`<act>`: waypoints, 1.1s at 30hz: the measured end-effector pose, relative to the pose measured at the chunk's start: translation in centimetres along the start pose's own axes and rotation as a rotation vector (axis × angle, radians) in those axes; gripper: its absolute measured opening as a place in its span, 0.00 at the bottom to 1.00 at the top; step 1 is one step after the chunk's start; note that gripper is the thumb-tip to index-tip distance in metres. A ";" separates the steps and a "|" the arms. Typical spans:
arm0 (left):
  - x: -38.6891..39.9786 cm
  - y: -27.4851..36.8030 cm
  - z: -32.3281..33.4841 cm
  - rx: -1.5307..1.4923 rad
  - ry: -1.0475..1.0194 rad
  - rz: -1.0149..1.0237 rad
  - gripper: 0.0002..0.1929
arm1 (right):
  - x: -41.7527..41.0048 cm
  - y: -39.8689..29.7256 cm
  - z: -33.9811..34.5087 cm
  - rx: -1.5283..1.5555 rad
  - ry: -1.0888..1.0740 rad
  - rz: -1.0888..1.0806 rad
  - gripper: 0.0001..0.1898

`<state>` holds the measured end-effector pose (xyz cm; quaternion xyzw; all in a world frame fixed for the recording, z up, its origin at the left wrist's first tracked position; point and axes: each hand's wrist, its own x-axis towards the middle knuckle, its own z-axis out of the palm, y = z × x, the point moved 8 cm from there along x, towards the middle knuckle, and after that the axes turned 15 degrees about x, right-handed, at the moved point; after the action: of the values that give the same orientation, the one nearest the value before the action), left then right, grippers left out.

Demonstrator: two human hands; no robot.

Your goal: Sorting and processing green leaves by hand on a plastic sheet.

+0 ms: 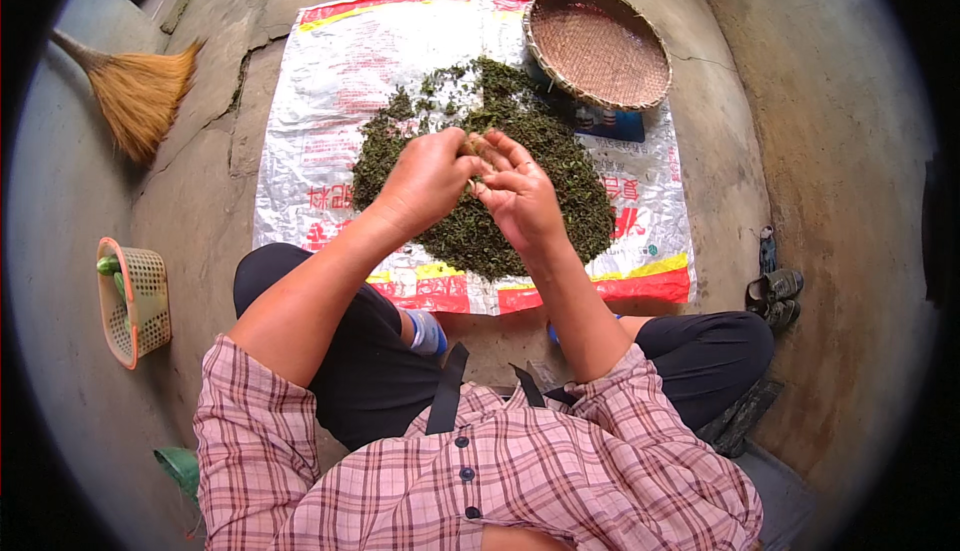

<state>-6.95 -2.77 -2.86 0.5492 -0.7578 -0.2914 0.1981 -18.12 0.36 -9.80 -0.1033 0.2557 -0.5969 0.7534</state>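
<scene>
Both hands meet above a wide heap of dark green, crumbled dried leaves (495, 243). My left hand (426, 180) has its fingers bent inward, with thumb and fingertips pinched against those of the other hand. My right hand (525, 195) is turned partly palm up, its fingers curled towards the left fingertips. Between the fingertips shows a small yellowish-green sprig (472, 147), mostly hidden by the fingers. Under the heap lies a flattened white woven plastic sack (300, 123) with red and yellow bands and printed writing.
A round woven bamboo basket (600, 52) rests on the sack's far right corner. A straw broom (142, 97) leans at the left wall, nearer me a plastic basket (154, 303) holding green vegetables. Dark shoes (776, 296) stand by the right wall. Cracks cross the concrete floor (202, 138).
</scene>
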 end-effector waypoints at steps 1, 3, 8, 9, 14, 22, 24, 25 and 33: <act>0.2 -0.7 0.1 0.001 -0.057 -0.075 0.11 | 1.2 0.8 -3.5 -0.119 0.090 0.005 0.28; 0.9 -1.7 -0.2 -0.022 -0.017 -0.040 0.13 | 3.2 1.8 -12.4 -0.843 0.291 0.090 0.17; -0.6 -1.9 -4.2 -0.408 -0.162 -0.233 0.06 | 2.0 -6.8 -24.0 -1.535 0.711 -0.399 0.14; -1.2 -2.1 -6.2 -0.413 -0.071 -0.237 0.06 | 2.3 -8.7 -27.1 -1.523 0.702 -0.441 0.18; -6.5 -11.2 -13.7 -0.209 0.009 -0.414 0.07 | 4.5 -11.8 -32.8 -1.543 0.714 -0.166 0.42; -36.0 -38.6 -4.8 -0.352 0.060 -0.992 0.23 | 6.0 2.2 -17.5 -1.958 0.242 0.130 0.39; -39.2 -38.6 0.6 -0.497 -0.104 -1.015 0.30 | 4.8 4.5 -17.1 -2.217 0.135 0.012 0.25; -39.7 -37.0 2.0 -0.524 -0.114 -1.090 0.31 | 4.8 5.6 -18.2 -2.352 0.090 -0.101 0.20; -45.4 -41.5 3.3 -0.664 -0.069 -0.966 0.30 | 5.6 -4.9 -26.4 -1.571 0.408 -0.102 0.11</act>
<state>35.19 31.61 -31.77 0.7312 -0.2956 -0.5880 0.1796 -34.82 -2.28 -31.44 -0.5025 0.7273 -0.2841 0.3714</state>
